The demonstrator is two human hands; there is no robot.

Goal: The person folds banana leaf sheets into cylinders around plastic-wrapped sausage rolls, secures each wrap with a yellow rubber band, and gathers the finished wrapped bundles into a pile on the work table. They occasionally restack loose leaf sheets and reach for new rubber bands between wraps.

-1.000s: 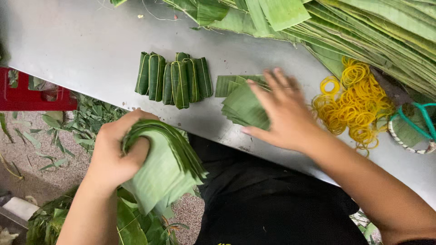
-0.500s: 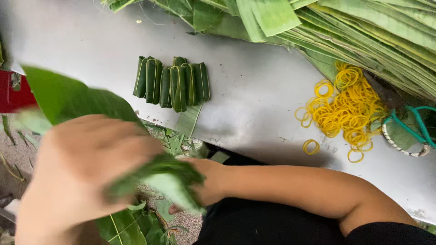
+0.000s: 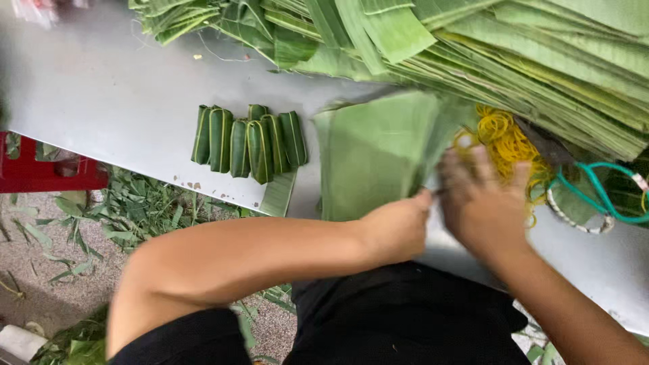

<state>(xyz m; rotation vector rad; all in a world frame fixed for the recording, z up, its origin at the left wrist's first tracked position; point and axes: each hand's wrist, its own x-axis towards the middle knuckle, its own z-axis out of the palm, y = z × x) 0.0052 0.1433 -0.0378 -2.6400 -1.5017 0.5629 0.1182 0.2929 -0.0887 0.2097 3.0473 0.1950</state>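
A stack of flat green leaf pieces [image 3: 375, 152] lies on the grey metal table [image 3: 115, 101] in front of me. My left hand [image 3: 395, 226] grips its near right edge. My right hand [image 3: 483, 199], blurred, is just right of the stack with fingers spread, touching its right edge and covering part of a pile of yellow rubber bands [image 3: 503, 138]. To the left of the stack sits a row of several folded dark green leaf bundles [image 3: 247, 140], with one small loose leaf piece [image 3: 278, 192] at the table edge.
Long banana leaf strips [image 3: 473, 47] are heaped along the far side of the table. A teal cord and ring [image 3: 595, 196] lie at the right. Below the table's left edge are a red crate [image 3: 40, 172] and leaf scraps on the ground [image 3: 135, 209].
My left hand has brought the leaf stack from below the table edge up onto the table. My right hand has moved right, next to the rubber bands.
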